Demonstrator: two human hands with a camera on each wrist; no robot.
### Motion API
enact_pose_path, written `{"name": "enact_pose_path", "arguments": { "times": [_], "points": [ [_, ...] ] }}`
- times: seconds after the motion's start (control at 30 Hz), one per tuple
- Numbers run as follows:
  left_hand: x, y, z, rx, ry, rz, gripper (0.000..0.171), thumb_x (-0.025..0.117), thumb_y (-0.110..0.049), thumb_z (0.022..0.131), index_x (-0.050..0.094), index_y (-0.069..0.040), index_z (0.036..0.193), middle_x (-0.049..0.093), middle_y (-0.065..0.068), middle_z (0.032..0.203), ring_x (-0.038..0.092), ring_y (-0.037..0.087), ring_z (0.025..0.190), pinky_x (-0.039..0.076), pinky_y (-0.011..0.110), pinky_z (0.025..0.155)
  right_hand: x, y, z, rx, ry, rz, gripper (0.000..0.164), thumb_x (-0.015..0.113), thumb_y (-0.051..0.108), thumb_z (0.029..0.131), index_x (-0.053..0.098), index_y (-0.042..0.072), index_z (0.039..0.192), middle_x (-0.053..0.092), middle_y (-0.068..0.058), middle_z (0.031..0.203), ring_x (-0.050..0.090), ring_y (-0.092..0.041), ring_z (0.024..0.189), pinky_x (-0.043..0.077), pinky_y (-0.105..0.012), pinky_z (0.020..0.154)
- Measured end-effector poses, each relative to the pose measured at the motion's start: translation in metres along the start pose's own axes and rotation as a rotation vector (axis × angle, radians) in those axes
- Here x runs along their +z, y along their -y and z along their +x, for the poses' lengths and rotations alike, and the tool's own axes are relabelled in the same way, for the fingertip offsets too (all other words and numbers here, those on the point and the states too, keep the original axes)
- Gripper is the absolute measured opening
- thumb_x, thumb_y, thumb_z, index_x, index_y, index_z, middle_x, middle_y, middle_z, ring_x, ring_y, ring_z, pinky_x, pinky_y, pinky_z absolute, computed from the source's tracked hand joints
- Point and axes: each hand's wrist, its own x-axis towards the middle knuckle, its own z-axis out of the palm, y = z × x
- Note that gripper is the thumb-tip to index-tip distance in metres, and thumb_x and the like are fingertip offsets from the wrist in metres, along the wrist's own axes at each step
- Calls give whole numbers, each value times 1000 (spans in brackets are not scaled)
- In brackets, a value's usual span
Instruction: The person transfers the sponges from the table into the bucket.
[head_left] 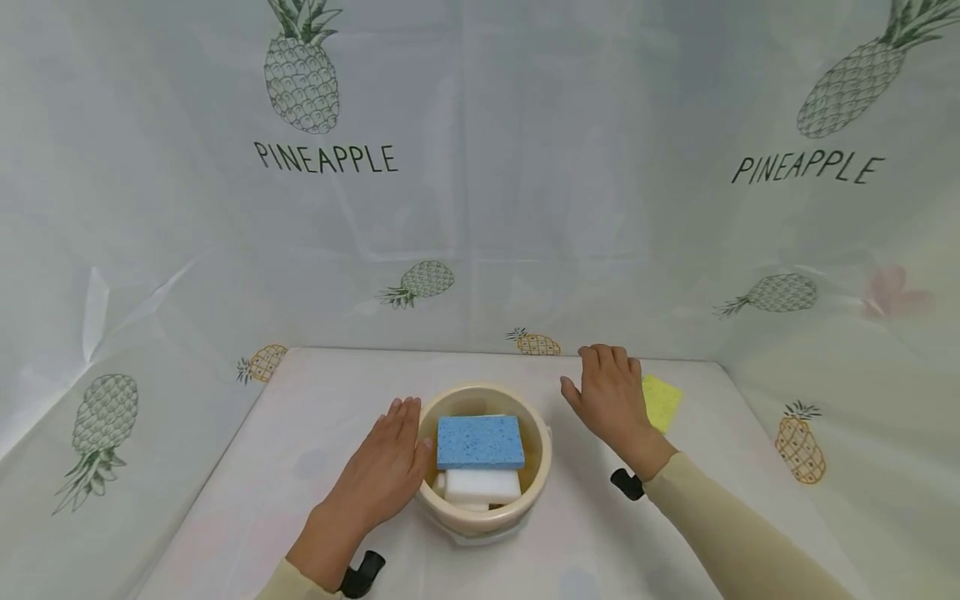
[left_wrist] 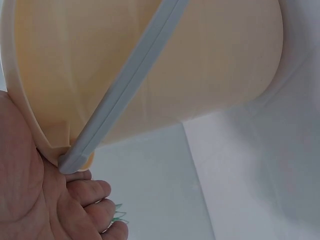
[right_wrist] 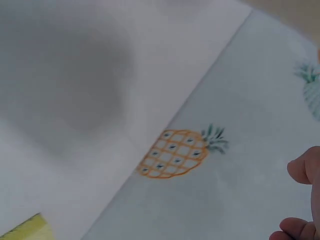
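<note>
A cream bucket (head_left: 538, 417) stands near the middle of the table. Inside it, a blue sponge (head_left: 480, 442) lies on top of a white sponge block (head_left: 482, 486), with other pale pieces partly hidden below. My left hand (head_left: 381, 469) rests against the bucket's left rim, fingers extended. The left wrist view shows its palm beside the joint of the grey bucket handle (left_wrist: 122, 90), which hangs across the bucket's side. To the bucket's right, my right hand (head_left: 611, 402) is held over the table with nothing in it, nearest to a flat yellow sponge (head_left: 663, 402) that it partly covers.
A white sheet printed with pineapples (head_left: 302, 83) hangs behind the table and along both sides. The table (head_left: 330, 379) has a pale cover, and its back edge runs just beyond my right fingertips. Black wrist straps (head_left: 363, 575) show under both forearms.
</note>
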Motion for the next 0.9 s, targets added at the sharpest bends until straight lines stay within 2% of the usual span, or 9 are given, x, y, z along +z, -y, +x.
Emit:
{"name": "enact_pose_path", "arguments": {
  "times": [0.17,0.3,0.53,0.67,0.9],
  "points": [
    [-1,0,-1,-4,4,-1,66,41,-34,114,26,6,164,28,21,172,21,38,162,22,54,132,13,-18,-6,96,51,-24,52,78,32,91,64,-9,120,67,-27,118,58,-48,108,49,-59,85],
    [-1,0,-1,-3,3,-2,65,42,-33,114,26,6,164,28,22,171,21,38,162,23,55,132,25,-34,-14,156,97,-34,50,77,29,91,64,-10,118,67,-27,114,57,-47,107,48,-58,84],
    [0,-1,1,-17,22,-14,67,40,-35,114,24,5,165,27,21,172,20,36,162,21,53,132,45,-62,-36,231,251,-51,38,71,28,95,59,-7,101,60,-22,97,54,-45,99,46,-56,78],
    [2,0,1,-20,16,-8,66,40,-35,114,25,5,164,28,21,172,20,36,162,22,53,132,53,-72,-42,228,312,-79,35,69,28,98,54,-4,93,56,-19,91,53,-43,95,47,-55,77],
    [3,1,1,-36,9,4,67,39,-37,114,25,4,165,28,19,172,20,35,163,21,51,132,67,-77,-44,194,338,-116,33,70,20,96,48,-2,86,49,-16,82,50,-40,85,46,-53,72]
  ]
}}
